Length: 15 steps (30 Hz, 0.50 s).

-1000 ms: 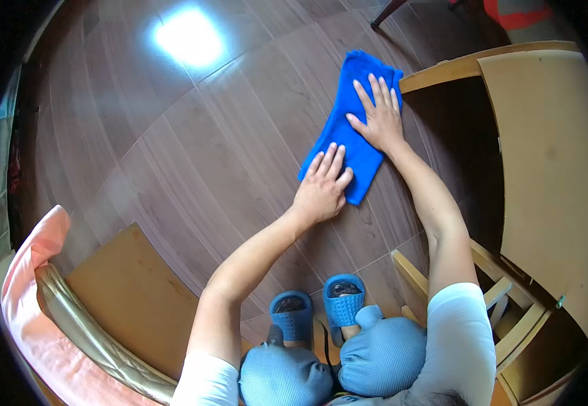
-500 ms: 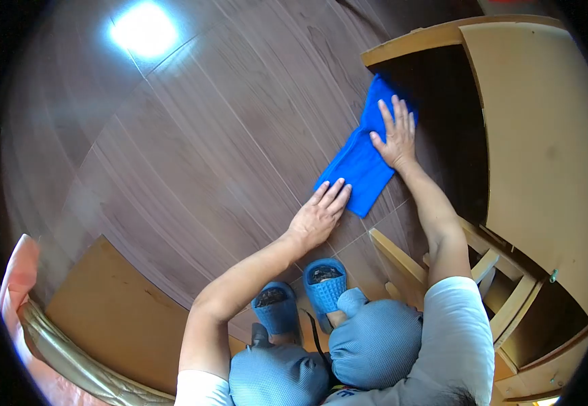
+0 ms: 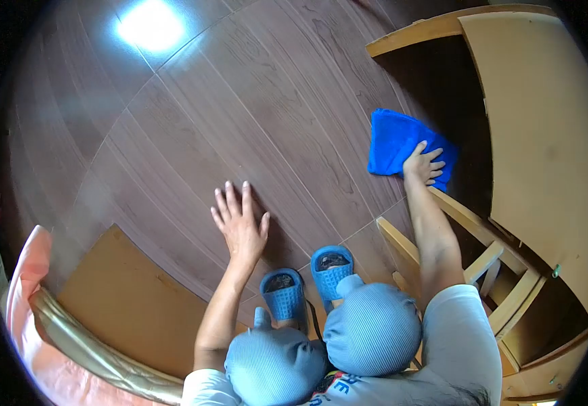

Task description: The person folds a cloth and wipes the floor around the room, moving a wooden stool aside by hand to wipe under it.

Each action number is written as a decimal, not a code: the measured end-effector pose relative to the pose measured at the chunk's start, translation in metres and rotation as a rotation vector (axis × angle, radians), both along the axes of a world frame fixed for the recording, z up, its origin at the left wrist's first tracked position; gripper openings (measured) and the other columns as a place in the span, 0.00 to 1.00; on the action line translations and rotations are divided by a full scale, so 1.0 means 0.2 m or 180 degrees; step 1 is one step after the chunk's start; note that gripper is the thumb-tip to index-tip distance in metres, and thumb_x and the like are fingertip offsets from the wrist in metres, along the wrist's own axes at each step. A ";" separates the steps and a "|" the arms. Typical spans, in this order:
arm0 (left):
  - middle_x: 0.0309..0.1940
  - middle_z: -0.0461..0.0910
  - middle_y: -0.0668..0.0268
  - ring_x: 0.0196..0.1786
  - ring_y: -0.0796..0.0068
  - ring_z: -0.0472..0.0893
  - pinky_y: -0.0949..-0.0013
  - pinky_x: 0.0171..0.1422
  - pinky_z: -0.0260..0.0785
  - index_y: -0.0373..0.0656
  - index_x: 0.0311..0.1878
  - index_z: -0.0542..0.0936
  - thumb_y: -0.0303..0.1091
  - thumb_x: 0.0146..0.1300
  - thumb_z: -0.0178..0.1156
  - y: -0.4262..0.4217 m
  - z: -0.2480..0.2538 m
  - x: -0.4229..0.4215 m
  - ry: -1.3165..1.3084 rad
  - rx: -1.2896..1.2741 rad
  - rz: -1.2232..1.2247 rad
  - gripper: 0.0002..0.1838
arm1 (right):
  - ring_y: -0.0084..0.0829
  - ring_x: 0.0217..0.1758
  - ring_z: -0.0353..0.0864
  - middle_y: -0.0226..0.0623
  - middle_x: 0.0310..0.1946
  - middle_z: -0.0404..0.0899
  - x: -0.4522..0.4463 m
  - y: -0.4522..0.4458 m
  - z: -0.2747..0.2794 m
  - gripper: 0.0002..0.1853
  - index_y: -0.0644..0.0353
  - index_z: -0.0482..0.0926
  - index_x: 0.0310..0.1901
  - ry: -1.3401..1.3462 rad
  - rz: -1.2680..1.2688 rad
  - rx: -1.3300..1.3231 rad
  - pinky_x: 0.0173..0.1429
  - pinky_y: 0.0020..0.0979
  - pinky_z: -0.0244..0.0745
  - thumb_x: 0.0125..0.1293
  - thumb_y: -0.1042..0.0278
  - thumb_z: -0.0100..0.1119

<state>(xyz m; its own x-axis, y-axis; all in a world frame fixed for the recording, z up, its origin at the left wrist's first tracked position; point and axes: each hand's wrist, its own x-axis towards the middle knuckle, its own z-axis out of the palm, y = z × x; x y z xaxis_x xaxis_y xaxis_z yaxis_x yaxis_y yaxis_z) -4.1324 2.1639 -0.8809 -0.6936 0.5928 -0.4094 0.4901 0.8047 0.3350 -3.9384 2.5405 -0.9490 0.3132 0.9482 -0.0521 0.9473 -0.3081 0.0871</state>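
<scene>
A folded blue cloth (image 3: 392, 143) lies on the wood-patterned floor (image 3: 199, 135), right of centre, its right part reaching toward the dark gap under a wooden piece of furniture. My right hand (image 3: 424, 166) rests on the cloth's lower right part, fingers spread and pointing right. Away from the cloth, my left hand (image 3: 241, 227) is on or just over the floor at the centre, its fingers spread and nothing in it.
Light wooden furniture (image 3: 544, 122) with slats (image 3: 483, 264) stands at the right. A brown board (image 3: 131, 298), gold-coloured padding and pink fabric (image 3: 30, 271) are at the lower left. Blue slippers (image 3: 284, 294) are on my feet, below my hands.
My left hand has come off the cloth and moved left. My right hand has moved right and down and turned, and the cloth has shifted and bunched into a more compact shape under it.
</scene>
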 end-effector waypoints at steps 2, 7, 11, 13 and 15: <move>0.80 0.44 0.45 0.81 0.38 0.43 0.29 0.76 0.44 0.54 0.80 0.56 0.46 0.55 0.73 -0.03 0.03 0.03 -0.0143 -0.0262 0.0078 0.51 | 0.59 0.82 0.42 0.57 0.80 0.43 -0.06 -0.16 -0.04 0.40 0.47 0.47 0.80 0.0096 -0.0021 -0.0015 0.79 0.65 0.42 0.75 0.32 0.33; 0.80 0.34 0.38 0.80 0.30 0.37 0.21 0.72 0.46 0.54 0.81 0.50 0.50 0.43 0.79 0.01 0.02 0.08 -0.0346 -0.0876 -0.0136 0.64 | 0.60 0.83 0.36 0.56 0.80 0.37 -0.24 -0.73 -0.02 0.42 0.48 0.45 0.80 -0.0139 0.0607 -0.0181 0.78 0.67 0.40 0.74 0.34 0.38; 0.79 0.34 0.34 0.79 0.26 0.35 0.18 0.71 0.43 0.50 0.82 0.46 0.50 0.49 0.77 0.05 0.03 0.06 -0.0525 -0.1060 -0.0191 0.63 | 0.60 0.83 0.37 0.57 0.80 0.39 -0.21 -0.72 -0.04 0.43 0.49 0.45 0.80 -0.0178 0.0698 -0.0088 0.78 0.67 0.39 0.72 0.32 0.38; 0.79 0.34 0.35 0.80 0.26 0.36 0.19 0.72 0.44 0.52 0.82 0.46 0.52 0.51 0.75 0.06 0.03 0.05 -0.0572 -0.1192 -0.0253 0.62 | 0.60 0.82 0.38 0.57 0.80 0.39 -0.22 -0.72 -0.03 0.43 0.49 0.45 0.80 -0.0194 0.0715 -0.0054 0.77 0.67 0.40 0.72 0.32 0.38; 0.79 0.33 0.36 0.80 0.26 0.36 0.18 0.72 0.43 0.54 0.82 0.45 0.53 0.52 0.74 0.06 0.03 0.04 -0.0586 -0.1243 -0.0264 0.61 | 0.61 0.82 0.38 0.58 0.79 0.40 -0.22 -0.73 -0.04 0.43 0.50 0.45 0.80 -0.0184 0.0761 -0.0019 0.77 0.68 0.40 0.73 0.32 0.38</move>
<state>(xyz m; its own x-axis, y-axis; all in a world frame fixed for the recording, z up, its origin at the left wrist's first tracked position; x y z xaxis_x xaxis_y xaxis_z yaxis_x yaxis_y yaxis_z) -4.1235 2.1749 -0.8750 -0.5447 0.4196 -0.7261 0.5189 0.8488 0.1013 -3.9827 2.3948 -0.9569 0.0827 0.9955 -0.0466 0.9867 -0.0752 0.1444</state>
